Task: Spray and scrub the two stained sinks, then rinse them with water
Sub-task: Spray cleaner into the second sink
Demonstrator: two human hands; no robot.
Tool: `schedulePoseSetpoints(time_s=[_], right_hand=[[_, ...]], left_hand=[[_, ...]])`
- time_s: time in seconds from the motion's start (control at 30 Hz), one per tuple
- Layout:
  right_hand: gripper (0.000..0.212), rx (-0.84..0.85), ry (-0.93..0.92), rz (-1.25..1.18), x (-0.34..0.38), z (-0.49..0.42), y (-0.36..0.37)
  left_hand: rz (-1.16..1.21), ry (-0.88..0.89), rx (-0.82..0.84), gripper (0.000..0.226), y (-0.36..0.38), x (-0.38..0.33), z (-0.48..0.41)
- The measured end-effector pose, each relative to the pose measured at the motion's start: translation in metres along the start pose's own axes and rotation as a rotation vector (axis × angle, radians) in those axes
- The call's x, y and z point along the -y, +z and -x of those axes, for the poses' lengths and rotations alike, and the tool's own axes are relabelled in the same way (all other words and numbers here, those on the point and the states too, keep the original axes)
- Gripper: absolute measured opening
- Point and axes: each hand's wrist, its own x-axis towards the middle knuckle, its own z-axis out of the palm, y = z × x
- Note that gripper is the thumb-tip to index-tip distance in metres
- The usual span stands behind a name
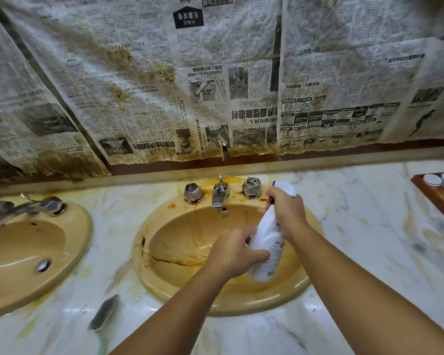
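A white spray bottle point(265, 242) is held tilted over the right sink point(180, 242), a tan basin streaked with brown and orange stains. My right hand point(287, 213) grips the bottle's neck just below the spray head. My left hand point(237, 254) grips the bottle's lower body. The left sink point(23, 252), the same tan colour, lies at the left edge with its drain showing. A dark scrub sponge point(103, 313) rests on the counter between the two sinks.
Chrome taps stand behind the right sink point(219, 192) and the left sink point(23, 207). The marble counter point(369, 226) carries yellow stains. A wooden tray point(438, 196) with white lids sits at far right. Stained newspaper point(190, 85) covers the wall.
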Motion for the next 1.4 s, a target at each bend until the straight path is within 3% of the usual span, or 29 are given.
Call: schedulePoseSetpoints(time_s=[0.33, 0.57, 0.73, 0.83, 0.93, 1.1, 1.23, 1.4], right_hand=[[0.018, 0.132, 0.091, 0.06, -0.008, -0.011, 0.02], [0.019, 0.061, 0.076, -0.014, -0.026, -0.008, 0.027], [0.027, -0.085, 0.102, -0.094, -0.035, -0.008, -0.002], [0.021, -0.149, 0.114, -0.15, -0.036, -0.007, -0.023], [0.014, -0.149, 0.105, -0.217, -0.036, -0.005, -0.039], [0.021, -0.162, 0.171, -0.184, -0.037, -0.003, -0.063], [0.019, -0.112, 0.203, -0.163, -0.04, 0.004, -0.077], [0.019, -0.12, 0.162, -0.138, -0.048, 0.018, -0.089]], left_hand=[[0.041, -0.04, 0.005, 0.045, 0.003, 0.015, 0.008], [0.007, -0.061, 0.012, 0.048, -0.001, 0.027, 0.012], [-0.037, 0.008, 0.07, 0.054, 0.008, 0.017, 0.005], [-0.063, 0.041, 0.093, 0.052, 0.014, 0.007, -0.001], [-0.04, 0.085, 0.125, 0.052, 0.021, -0.001, 0.0], [-0.04, 0.139, 0.112, 0.058, 0.037, -0.011, 0.002], [-0.074, 0.193, 0.145, 0.044, 0.04, -0.018, 0.005], [-0.054, 0.227, 0.183, 0.043, 0.049, -0.019, 0.016]])
